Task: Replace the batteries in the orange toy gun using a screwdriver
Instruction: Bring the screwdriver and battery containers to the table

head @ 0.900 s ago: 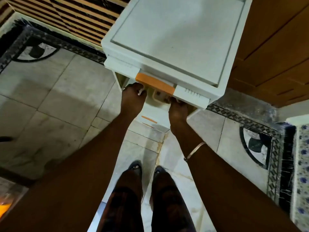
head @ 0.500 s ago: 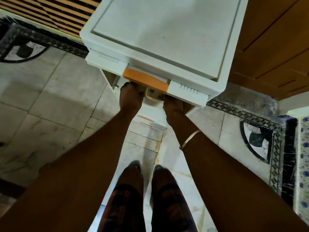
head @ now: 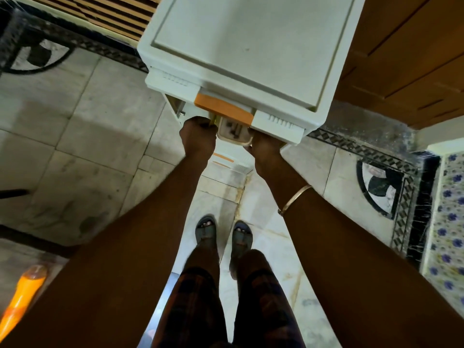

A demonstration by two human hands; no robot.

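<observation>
Both grips are closed on a small box (head: 234, 133) at the open top drawer (head: 276, 126) of a white drawer cabinet (head: 251, 46). The left grip (head: 198, 136) curls against the box's left side and the right grip (head: 263, 149) holds its right corner. The fingertips are hidden.

The box is cream-rimmed with a clear top. Dark shapes lie inside, and whether one is a screwdriver cannot be told.

An orange object (head: 22, 297) lies on the floor (head: 75, 146) at the lower left edge of view. It is probably the toy gun, though it is blurred and partly cut off.

- Direction: behind and left of both grips, well apart from them.
- Long axis: lower left to upper right, roughly parallel to the left forearm.
- Nearer grip: the left.
- Appearance: smooth, glossy orange that brightens to yellow; no detail can be made out.

The task is judged to be at the tool-fetching stage.
</observation>
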